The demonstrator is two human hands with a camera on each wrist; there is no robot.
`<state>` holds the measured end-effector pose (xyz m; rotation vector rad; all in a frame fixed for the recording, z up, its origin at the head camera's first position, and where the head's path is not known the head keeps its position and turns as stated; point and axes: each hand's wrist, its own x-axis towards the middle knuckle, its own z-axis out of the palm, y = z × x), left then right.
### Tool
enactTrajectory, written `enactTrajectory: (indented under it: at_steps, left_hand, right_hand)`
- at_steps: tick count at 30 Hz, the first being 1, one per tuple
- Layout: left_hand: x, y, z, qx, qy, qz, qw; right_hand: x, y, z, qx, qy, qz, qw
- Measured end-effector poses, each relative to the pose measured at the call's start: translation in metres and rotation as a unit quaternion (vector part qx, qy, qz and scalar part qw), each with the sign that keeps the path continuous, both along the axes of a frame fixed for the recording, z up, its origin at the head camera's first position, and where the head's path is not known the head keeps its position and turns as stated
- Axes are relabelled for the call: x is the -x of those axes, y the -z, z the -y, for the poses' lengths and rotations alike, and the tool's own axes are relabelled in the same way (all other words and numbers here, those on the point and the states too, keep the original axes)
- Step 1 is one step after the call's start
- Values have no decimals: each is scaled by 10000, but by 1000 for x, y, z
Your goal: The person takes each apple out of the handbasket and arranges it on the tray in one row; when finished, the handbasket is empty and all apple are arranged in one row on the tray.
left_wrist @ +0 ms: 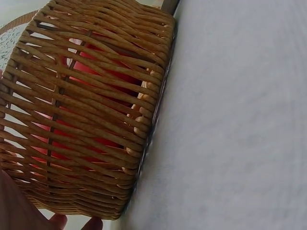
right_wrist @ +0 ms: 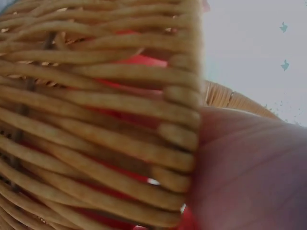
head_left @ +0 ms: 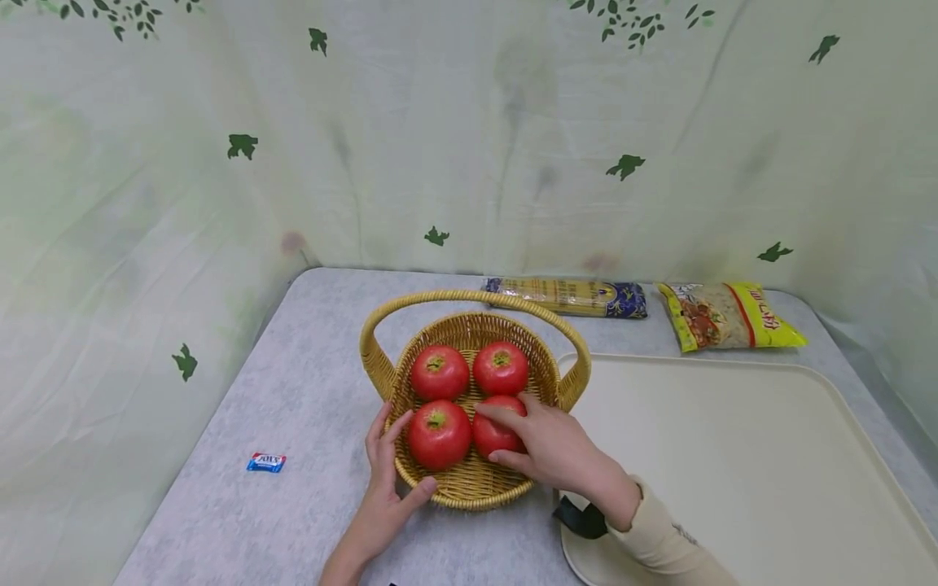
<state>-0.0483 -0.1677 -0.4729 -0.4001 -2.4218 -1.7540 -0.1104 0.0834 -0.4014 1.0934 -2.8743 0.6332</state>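
Observation:
A round wicker basket (head_left: 472, 498) with a tall arched handle (head_left: 469, 295) stands on the table and holds several red pomegranates (head_left: 440, 435). My right hand (head_left: 550, 443) reaches over the basket's right side and grips the front right pomegranate (head_left: 494, 435), its thumb at the near side. My left hand (head_left: 384, 480) holds the basket's front left rim with thumb and fingers spread apart. In the left wrist view, fingertips (left_wrist: 93, 224) show at the basket's lower edge. The right wrist view is mostly woven basket wall (right_wrist: 96, 105), with the blurred right hand (right_wrist: 244, 167) beyond the rim.
A cream tray (head_left: 733, 456) lies to the right, close beside the basket. Behind are a pack of noodles (head_left: 564, 296) and a yellow food bag (head_left: 733, 317). A small blue-and-red wrapped packet (head_left: 266, 462) lies left on the grey table (head_left: 293, 374). A leaf-printed curtain (head_left: 469, 146) surrounds the table.

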Motion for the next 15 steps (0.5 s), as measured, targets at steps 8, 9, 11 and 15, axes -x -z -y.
enactTrajectory:
  at_steps: [8,9,11,15]
  left_hand:
    - [1,-2,1,140,16,-20,9999]
    - [1,-2,1,145,12,-20,9999]
    - [0,-3,0,145,-3,-9,9999]
    - [0,-4,0,102,-40,34,9999]
  right_hand:
    - [2,2,5,-221,83,-151,9996]
    - [3,2,5,-224,106,-135,9996]
    - [4,3,7,-213,159,-105,9996]
    - [5,6,10,-163,256,-38,9995]
